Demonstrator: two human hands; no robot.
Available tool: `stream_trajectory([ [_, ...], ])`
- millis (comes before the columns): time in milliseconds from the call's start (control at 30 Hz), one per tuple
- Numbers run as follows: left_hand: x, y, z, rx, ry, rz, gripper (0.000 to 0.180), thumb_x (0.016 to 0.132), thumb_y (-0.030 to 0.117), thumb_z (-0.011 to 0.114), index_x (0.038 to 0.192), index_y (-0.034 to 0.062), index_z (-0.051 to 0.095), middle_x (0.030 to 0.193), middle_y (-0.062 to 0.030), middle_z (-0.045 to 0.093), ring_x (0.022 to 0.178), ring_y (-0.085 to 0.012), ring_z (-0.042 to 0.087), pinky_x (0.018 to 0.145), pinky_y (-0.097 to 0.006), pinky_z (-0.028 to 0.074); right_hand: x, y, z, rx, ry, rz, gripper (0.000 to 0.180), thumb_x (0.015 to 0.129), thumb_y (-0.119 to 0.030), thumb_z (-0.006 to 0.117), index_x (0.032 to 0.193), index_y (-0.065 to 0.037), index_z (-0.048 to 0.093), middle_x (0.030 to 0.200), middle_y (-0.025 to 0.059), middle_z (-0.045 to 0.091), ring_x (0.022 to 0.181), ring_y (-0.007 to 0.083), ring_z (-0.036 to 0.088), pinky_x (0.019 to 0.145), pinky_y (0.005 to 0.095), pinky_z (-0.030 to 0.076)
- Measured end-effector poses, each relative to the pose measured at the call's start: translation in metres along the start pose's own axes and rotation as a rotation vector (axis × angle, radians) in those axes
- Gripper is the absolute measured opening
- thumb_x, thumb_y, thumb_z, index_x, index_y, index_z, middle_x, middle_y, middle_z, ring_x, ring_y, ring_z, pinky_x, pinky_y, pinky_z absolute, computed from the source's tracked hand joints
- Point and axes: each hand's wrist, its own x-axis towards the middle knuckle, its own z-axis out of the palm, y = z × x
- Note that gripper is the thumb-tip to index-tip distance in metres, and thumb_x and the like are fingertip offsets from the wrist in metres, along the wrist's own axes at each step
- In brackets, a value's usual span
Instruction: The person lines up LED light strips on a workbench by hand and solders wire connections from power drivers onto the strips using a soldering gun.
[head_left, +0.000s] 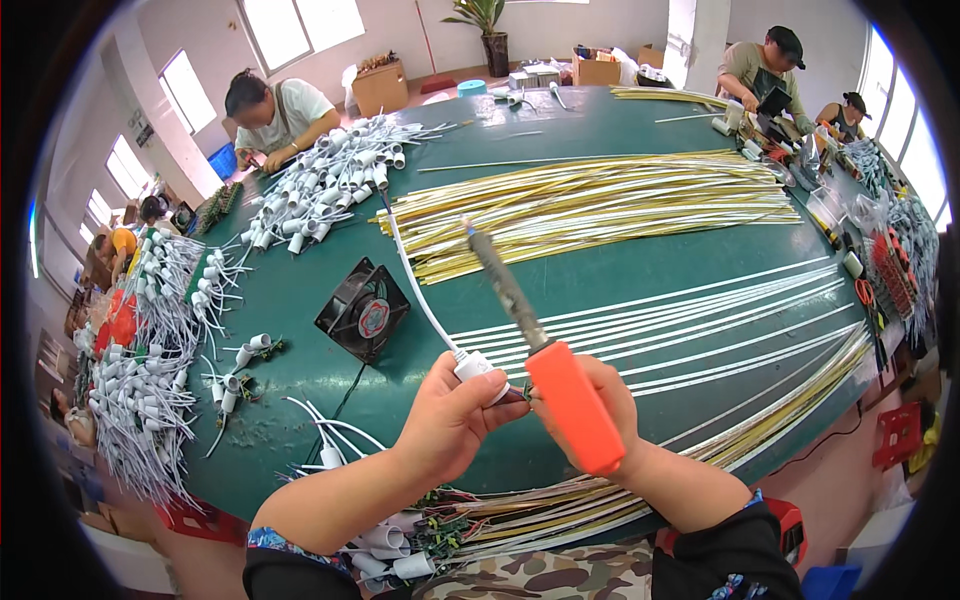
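My left hand pinches a white plastic cable housing. A white cable rises from its far end. Thin dark wires and a bit of green, too small to make out, show at the near end between my hands. My right hand is wrapped round the orange handle of a soldering iron. The iron's dark shaft points up and away to the left, its tip well above the table. Some right fingers are hidden behind the handle, close to the small wires.
On the green table stands a black fan. Yellow and white strips lie beyond, with white strips nearer. White housings with cables are heaped at left, more by my lap. Other people work around the table.
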Motion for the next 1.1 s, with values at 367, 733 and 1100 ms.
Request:
stream_trajectory([
  [367,-0.067,-0.008,-0.051,-0.038,0.089,-0.255,0.022,0.091,0.010,0.061,0.107,0.0037,0.047,0.097,-0.0109,0.062,0.083,-0.0221,0.065,0.078,-0.037,0.056,-0.001,0.007,-0.009,0.035,-0.097,0.276,0.045,0.080,-0.005,0.072,0.119,-0.005,0.049,0.103,0.0094,0.062,0.087,0.0217,0.064,0.076,0.0317,0.051],
  [733,-0.008,-0.006,-0.004,1.421,-0.365,0.744,0.044,0.079,0.026,0.076,0.106,0.0014,0.051,0.100,-0.0166,0.062,0.090,-0.0356,0.062,0.073,-0.040,0.050,0.011,-0.020,-0.007,-0.126,-0.105,0.194,0.019,0.076,-0.007,0.074,0.091,-0.007,0.064,0.094,0.0055,0.059,0.086,0.0227,0.059,0.073,0.0338,0.048],
  [1100,0.015,-0.008,-0.004,1.487,-0.344,0.980,0.019,0.077,-0.004,0.069,0.091,0.0010,0.058,0.091,-0.0132,0.063,0.070,-0.0244,0.062,0.060,-0.032,0.050,0.019,-0.014,-0.014,0.242,0.021,0.709,0.025,0.081,-0.006,0.069,0.102,-0.003,0.056,0.080,0.0014,0.060,0.073,0.0090,0.055,0.067,0.0272,0.047],
])
